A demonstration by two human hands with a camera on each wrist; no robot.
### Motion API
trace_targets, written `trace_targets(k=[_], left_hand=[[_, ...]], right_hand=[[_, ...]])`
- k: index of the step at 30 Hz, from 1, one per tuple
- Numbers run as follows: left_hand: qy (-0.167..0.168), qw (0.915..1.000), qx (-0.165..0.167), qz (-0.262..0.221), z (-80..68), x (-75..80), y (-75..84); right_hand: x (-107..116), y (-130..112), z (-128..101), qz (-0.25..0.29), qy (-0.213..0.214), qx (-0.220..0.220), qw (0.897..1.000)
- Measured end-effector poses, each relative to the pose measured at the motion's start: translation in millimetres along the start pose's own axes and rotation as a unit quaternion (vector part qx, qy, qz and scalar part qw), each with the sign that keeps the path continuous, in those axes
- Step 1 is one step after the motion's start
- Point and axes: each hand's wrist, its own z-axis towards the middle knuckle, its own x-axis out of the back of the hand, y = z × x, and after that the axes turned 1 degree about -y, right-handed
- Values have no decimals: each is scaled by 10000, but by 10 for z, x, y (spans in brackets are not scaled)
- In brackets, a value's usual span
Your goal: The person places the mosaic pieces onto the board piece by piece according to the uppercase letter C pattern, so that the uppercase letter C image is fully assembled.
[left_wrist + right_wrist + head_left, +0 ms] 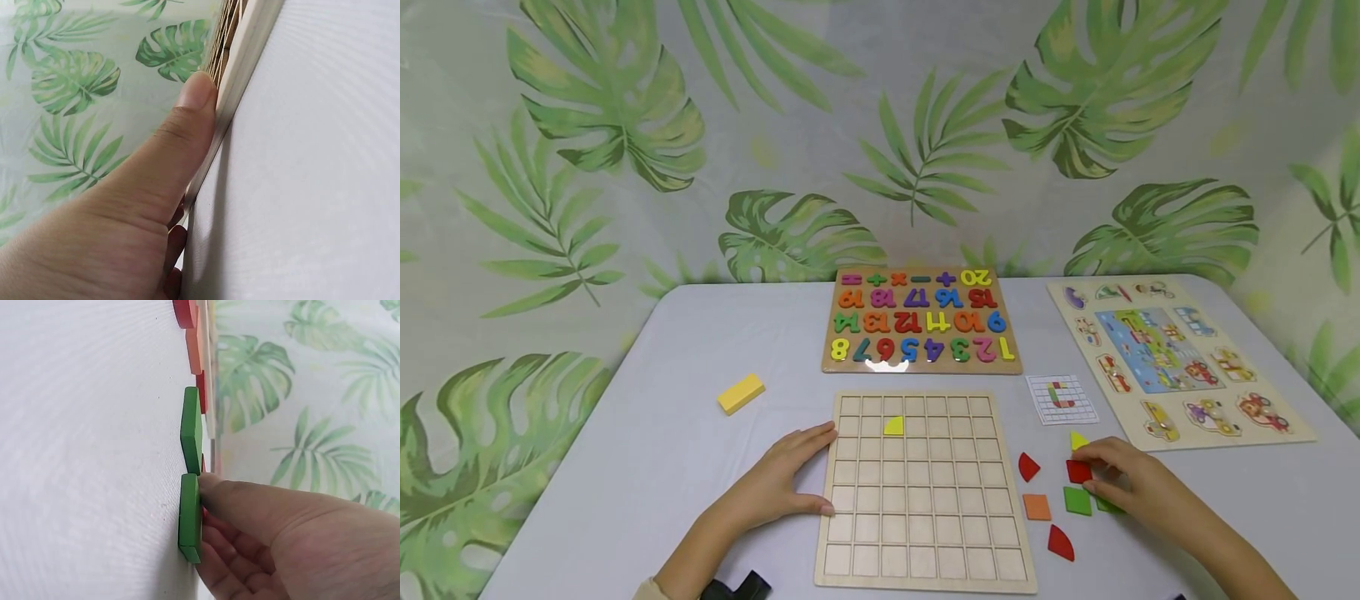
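Number board (940, 367), vehicle puzzle (1131, 417), yellow block (741, 394), leaf-print backdrop (820, 150)

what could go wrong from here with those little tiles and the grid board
The right hand might nudge the uncovered green square while working at the red square, since they lie close together. The left hand, touching the edge of the grid board, might push it askew.

1. Head: soft, fairly bright, even light; source direction can't be told.
2. White glare patch on number board (940, 367), lower edge.
3. Left wrist: soft grey shadow on tablecloth (325, 156) beside grid board (236, 81).
4. Right wrist: faint soft shadow by nearest green square (189, 519).
5. Wrist views: leaf-print backdrop (250, 450) slightly soft; fine ripple pattern over white cloth.
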Motion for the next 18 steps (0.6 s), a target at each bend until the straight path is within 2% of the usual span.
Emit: trace_targets(k=[8, 11, 18], left_hand=[[4, 10000, 69, -3, -11, 8, 10], [-40, 9999, 126, -11, -10, 12, 7], [-120, 9997, 206, -51, -7, 15, 7]], right_hand=[[13, -17, 26, -276, -114, -330, 9990], [36, -63, 43, -251, -42, -162, 9995], [77, -273, 153, -42, 598, 646, 9961]])
